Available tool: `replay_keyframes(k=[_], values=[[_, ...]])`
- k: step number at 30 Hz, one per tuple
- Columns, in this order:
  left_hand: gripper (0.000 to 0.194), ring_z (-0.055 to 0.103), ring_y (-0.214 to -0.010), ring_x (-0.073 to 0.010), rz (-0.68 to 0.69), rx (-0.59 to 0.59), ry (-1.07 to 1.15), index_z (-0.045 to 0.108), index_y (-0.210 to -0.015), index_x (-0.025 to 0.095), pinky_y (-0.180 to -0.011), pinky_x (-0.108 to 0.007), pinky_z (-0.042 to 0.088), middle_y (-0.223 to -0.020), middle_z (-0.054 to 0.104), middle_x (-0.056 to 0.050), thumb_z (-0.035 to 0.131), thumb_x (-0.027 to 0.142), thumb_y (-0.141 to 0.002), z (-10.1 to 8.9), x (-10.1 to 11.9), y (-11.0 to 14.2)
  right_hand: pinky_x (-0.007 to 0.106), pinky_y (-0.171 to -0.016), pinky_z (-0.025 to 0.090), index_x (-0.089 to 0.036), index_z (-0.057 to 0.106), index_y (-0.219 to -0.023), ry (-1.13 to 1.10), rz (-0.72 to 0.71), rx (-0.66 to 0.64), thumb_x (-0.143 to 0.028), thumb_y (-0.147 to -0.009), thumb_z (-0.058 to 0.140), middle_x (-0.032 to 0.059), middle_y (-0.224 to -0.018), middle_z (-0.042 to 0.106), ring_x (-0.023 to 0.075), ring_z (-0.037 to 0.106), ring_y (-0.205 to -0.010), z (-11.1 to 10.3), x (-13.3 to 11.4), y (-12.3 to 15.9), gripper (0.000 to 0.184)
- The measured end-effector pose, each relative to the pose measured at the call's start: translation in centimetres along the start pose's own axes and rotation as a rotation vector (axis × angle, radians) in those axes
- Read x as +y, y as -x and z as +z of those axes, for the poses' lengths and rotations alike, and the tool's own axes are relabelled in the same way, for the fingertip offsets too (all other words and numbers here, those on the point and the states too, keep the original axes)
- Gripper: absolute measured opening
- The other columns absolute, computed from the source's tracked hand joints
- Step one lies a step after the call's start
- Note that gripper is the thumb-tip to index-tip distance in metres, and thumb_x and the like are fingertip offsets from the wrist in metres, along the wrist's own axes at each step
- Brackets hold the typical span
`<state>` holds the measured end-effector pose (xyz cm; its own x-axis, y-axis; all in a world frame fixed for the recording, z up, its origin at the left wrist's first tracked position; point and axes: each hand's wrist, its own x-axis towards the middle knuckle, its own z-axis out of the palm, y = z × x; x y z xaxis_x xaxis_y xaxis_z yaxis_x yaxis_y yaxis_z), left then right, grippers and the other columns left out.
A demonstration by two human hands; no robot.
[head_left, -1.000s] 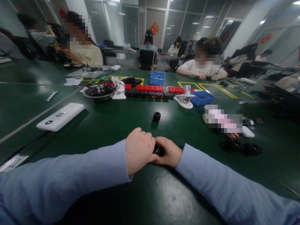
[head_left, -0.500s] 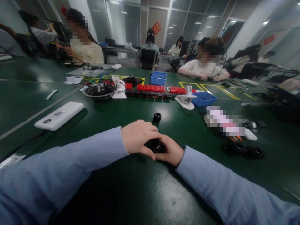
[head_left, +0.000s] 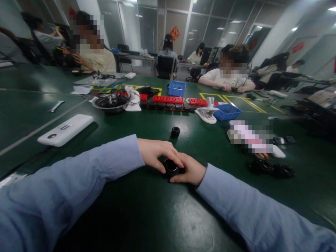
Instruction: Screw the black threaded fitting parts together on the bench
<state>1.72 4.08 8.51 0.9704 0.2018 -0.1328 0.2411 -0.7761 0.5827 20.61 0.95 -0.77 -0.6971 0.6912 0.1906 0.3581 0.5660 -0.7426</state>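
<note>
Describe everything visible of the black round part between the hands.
The black round part has a glossy rim and a dark opening facing up; plastic or metal, unclear. It is upright, on or just above the green table. The right hand curls around its right side; the left hand arches over it, contact unclear. Fingers hide some of it.

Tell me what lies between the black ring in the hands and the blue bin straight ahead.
Head view, outward from the black ring: fingers of the left hand, a small black fitting, then a red-and-black strip just before the blue bin.
</note>
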Motion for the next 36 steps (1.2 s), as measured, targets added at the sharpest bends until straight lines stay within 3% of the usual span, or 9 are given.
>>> replay_keyframes(k=[14, 26, 36], values=[[0.043, 0.059, -0.101, -0.0194, -0.088, 0.111, -0.132, 0.066, -0.107, 0.02, -0.089, -0.028, 0.044, -0.109, 0.066, -0.006, 0.08, 0.021, -0.066, 0.8, 0.2, -0.1, 0.039, -0.088, 0.048, -0.018, 0.063, -0.106, -0.042, 0.029, 0.034, -0.029, -0.057, 0.082, 0.007, -0.103, 0.065, 0.0246, 0.061, -0.097, 0.1, -0.1, 0.0, 0.054], [0.045, 0.06, -0.097, -0.0222, -0.252, 0.143, -0.262, 0.064, -0.108, 0.016, -0.08, -0.029, 0.046, -0.103, 0.064, -0.007, 0.078, 0.032, -0.069, 1.5, 1.7, -0.2, 0.038, -0.082, 0.049, -0.015, 0.064, -0.101, -0.043, 0.048, 0.041, -0.031, -0.057, 0.082, 0.0068, -0.097, 0.065, 0.0241, 0.061, -0.091, 0.2, -0.2, 0.1, 0.05], [0.046, 0.062, -0.089, -0.0245, -0.508, 0.148, -0.417, 0.065, -0.1, 0.013, -0.073, -0.032, 0.047, -0.095, 0.064, -0.007, 0.074, 0.047, -0.07, 2.1, 4.1, -0.6, 0.034, -0.074, 0.048, -0.014, 0.064, -0.097, 0.039, 0.064, 0.007, -0.032, -0.058, 0.081, 0.0061, -0.088, 0.066, 0.0226, 0.06, -0.082, -0.1, -0.9, -0.2, 0.047]])
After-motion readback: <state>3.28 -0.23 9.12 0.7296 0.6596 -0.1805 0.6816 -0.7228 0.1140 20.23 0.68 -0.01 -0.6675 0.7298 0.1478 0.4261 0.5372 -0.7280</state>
